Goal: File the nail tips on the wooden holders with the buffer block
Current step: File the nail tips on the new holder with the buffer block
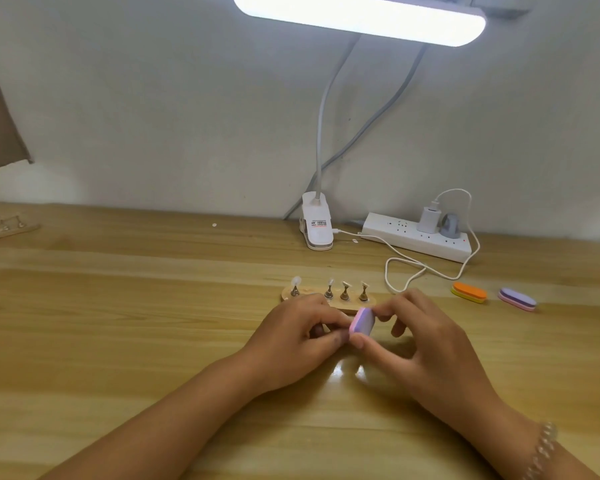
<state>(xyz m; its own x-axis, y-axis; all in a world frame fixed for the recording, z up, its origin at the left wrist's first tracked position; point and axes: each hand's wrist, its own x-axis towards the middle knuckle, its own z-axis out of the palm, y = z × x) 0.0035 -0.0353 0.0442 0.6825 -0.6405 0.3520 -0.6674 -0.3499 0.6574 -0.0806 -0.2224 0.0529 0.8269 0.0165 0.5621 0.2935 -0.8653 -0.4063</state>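
The right hand (426,344) has the pink-and-lilac buffer block (362,323) clamped between thumb and forefinger. The block stands on edge and is lifted off the worktop (118,306), with a broad face turned toward the left hand (302,336). That looks like a filing grip, since it leaves the abrasive face free to stroke.

The left hand's fingers are curled in, and their tips bunch against the block's near-left edge. I cannot tell whether they pinch a nail tip or stand there or only steady the block, because the knuckles hide it.

Just beyond both hands lies the wooden holder (286,295). Its left end is partly behind the left hand's knuckles. Four small metal stands rise from it, each topped with a clear nail tip (345,284). There is a gap after the leftmost stand, so one may have been lifted out for filing close up.

Well out past the right hand lie two spare buffers, an orange-and-yellow buffer (469,293) and a lilac buffer (517,298). Farther beyond the hands, by the wall, are a clip lamp (316,226) and a power strip (416,237). A second holder (4,226) sits far off past the left hand.
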